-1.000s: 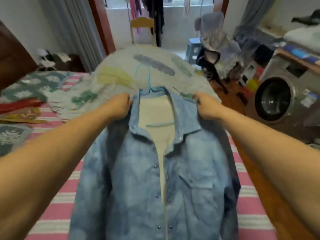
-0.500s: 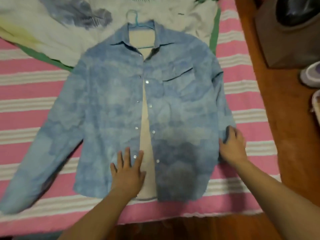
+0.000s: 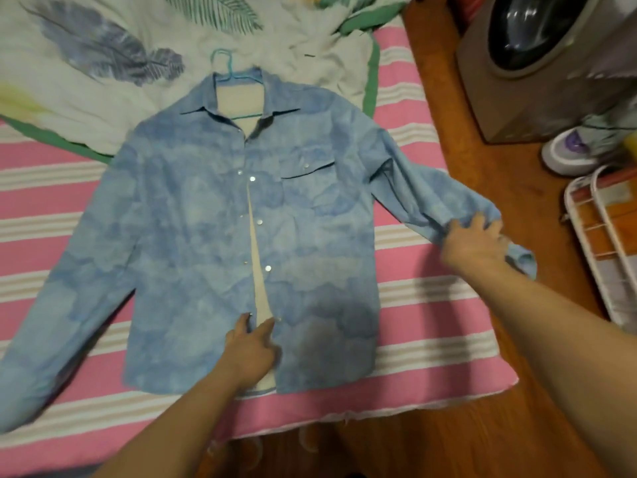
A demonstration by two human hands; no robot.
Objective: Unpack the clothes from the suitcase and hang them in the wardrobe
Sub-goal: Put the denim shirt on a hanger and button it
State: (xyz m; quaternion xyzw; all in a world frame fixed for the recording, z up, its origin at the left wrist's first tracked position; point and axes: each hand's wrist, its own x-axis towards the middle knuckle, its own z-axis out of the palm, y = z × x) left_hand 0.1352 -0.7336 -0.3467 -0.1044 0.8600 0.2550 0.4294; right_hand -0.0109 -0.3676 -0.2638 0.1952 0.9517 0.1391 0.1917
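Your left hand (image 3: 250, 350) is resting with loosely spread fingers on the blue shirt (image 3: 193, 243) by its open front, near the hem. Your right hand (image 3: 474, 241) is gripping the shirt's sleeve cuff beyond the bed's edge. The shirt is lying flat on the striped bedspread (image 3: 424, 326), its hanger (image 3: 229, 69) touching the quilt (image 3: 103, 46). The wooden floor (image 3: 499, 132) is lying to your right.

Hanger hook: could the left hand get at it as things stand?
Probably yes. The hook lies bare on the quilt above the shirt collar, nothing covering it. The left hand rests at the hem, so it would reach up the shirt's whole length.
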